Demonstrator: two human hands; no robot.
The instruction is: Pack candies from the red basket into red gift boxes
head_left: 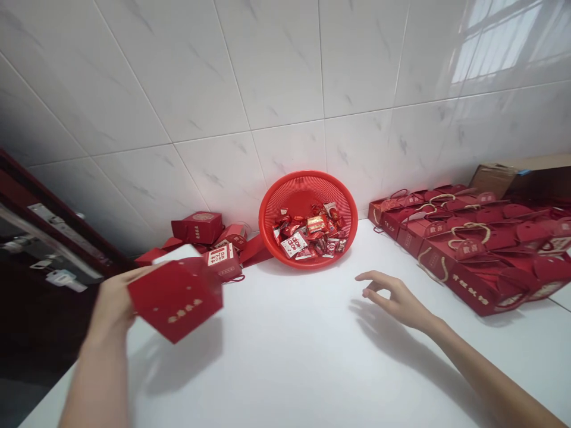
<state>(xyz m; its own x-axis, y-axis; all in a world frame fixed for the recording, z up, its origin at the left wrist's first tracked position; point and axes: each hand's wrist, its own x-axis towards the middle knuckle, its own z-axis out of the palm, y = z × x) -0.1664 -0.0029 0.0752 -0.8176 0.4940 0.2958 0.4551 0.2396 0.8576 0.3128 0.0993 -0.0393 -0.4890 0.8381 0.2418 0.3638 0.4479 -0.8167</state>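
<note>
Raised box [176, 300]: deep red, gold lettering, print blurred. Basket [307, 264]: bright orange-red, fine lattice pattern. Wrapped sweets [321, 232]: mainly red; one gold; several white with red characters. Left-side boxes [198, 228]: dark red; one bears pale panel with red symbol. Right-side boxes [473, 279]: red shades, gold lettering. Cord handles [471, 225]: beige, others dark red. Carton [495, 180]: brown, blue mark. Tabletop [285, 362]: plain white. Wall tiles [285, 65]: pale grey, darker marbled streaks.
</note>
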